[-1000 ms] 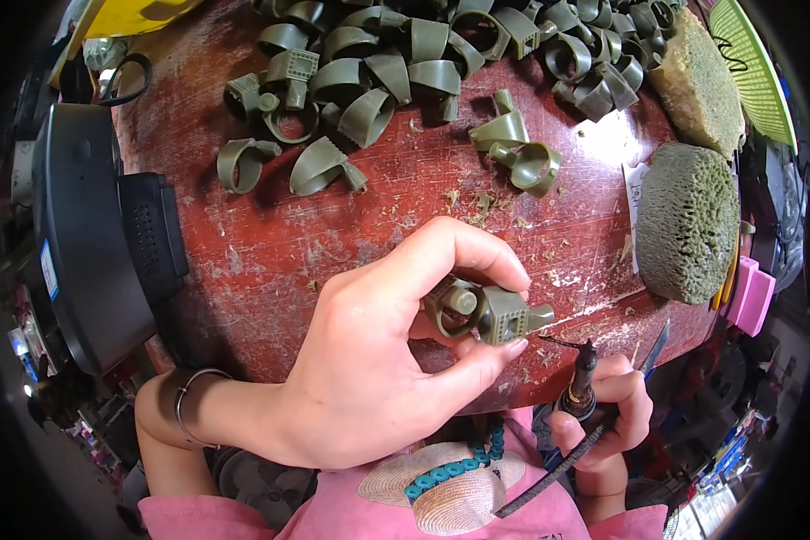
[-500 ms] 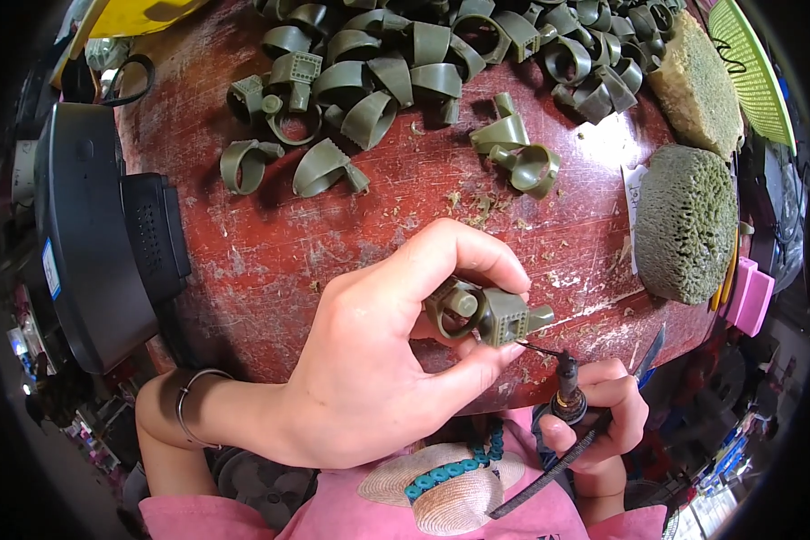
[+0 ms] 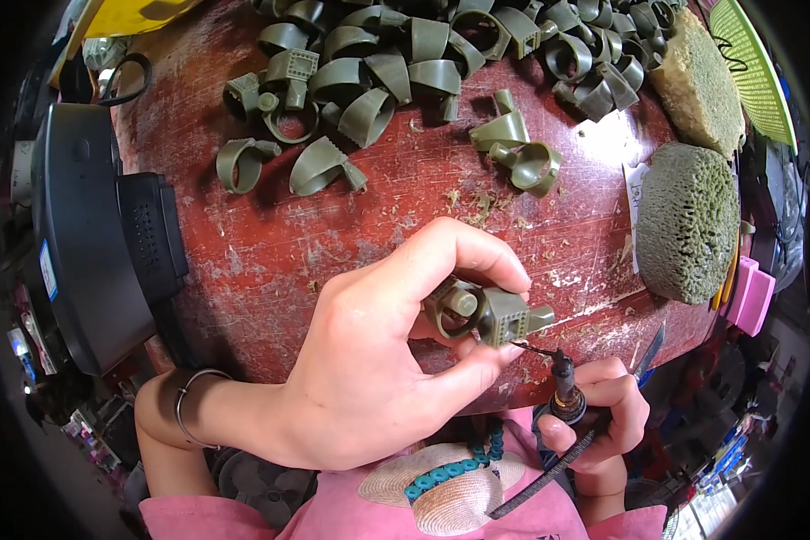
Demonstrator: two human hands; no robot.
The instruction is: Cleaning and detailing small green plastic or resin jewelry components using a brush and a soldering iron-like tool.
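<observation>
Right hand [image 3: 603, 405] raised tool tip [image 3: 535, 347] to green part [image 3: 481, 310]; left hand [image 3: 378, 360] grips part.

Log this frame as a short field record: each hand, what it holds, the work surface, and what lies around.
left hand: pinches an olive-green plastic part between thumb and fingers
right hand: grips a thin-tipped corded tool, tip at the part's edge
surface: worn red round table, dotted with shavings
pile: many green clip parts at the far side
right of table: two green sponges
left of table: black device
</observation>
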